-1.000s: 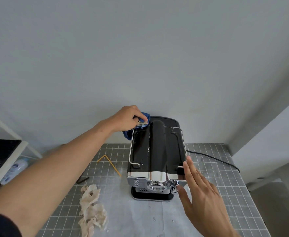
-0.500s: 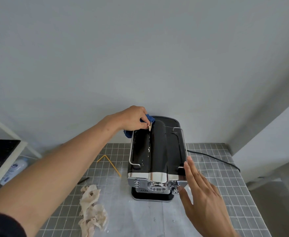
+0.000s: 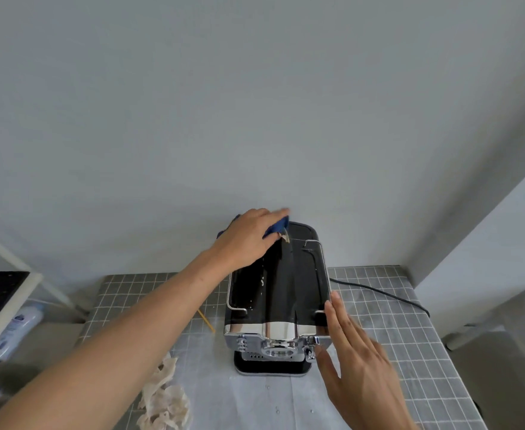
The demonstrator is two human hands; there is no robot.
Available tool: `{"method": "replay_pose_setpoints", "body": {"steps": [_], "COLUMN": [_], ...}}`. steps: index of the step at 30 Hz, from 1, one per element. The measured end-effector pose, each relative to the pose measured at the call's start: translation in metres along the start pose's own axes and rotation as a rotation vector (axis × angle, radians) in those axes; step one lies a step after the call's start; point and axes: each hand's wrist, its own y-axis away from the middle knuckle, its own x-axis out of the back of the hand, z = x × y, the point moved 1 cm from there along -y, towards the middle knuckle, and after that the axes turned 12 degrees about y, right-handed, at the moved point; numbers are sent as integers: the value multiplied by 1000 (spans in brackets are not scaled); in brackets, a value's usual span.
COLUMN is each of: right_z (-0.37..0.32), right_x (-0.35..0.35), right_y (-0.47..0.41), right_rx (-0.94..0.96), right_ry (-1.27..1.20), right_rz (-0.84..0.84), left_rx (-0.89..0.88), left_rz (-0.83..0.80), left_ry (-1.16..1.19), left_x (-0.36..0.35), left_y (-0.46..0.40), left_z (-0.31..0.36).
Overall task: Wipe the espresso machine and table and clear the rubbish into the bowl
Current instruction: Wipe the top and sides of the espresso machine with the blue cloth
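Observation:
A black and chrome espresso machine [image 3: 289,293] stands at the back of a grey gridded table [image 3: 394,346], against the wall. My left hand [image 3: 245,240] presses a blue cloth [image 3: 278,226] on the rear of the machine's top. White specks lie on the left half of that top. My right hand [image 3: 357,364] rests flat, fingers together, against the machine's right side near the front. Crumpled beige paper rubbish [image 3: 165,395] lies on the table at front left. No bowl is in sight.
A yellow stick [image 3: 206,321] lies on the table left of the machine. A black power cord [image 3: 379,291] runs right from the machine's back. Left of the table stand a white-framed rack [image 3: 12,293] and a white bottle [image 3: 16,328] lower down.
My left hand has slid the blue cloth from the top's rear left corner rightward toward the middle ridge. My right hand stays on the machine's right side.

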Motion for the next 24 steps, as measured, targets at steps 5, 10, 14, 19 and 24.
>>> {"method": "replay_pose_setpoints", "body": {"steps": [5,10,14,19,24], "right_z": [-1,0,-1,-1,-3], "right_x": [2,2,4,4,4], "right_y": [0,0,1,1,1], "right_rx": [16,20,30,34,11], "right_ry": [-16,-35,-53,-46,-39], "right_rz": [-1,-14,-17,-23,-13], "left_rx": [103,293,248,112,131], "left_rz": [27,-120,-136,-255,-240], "left_ry": [-6,-245,-228,-294,-343], "left_x": [-17,-41,-38,-42,-47], "left_y": [-3,-13,-28,-35,-8], "left_z": [10,-2,10,7,15]}}
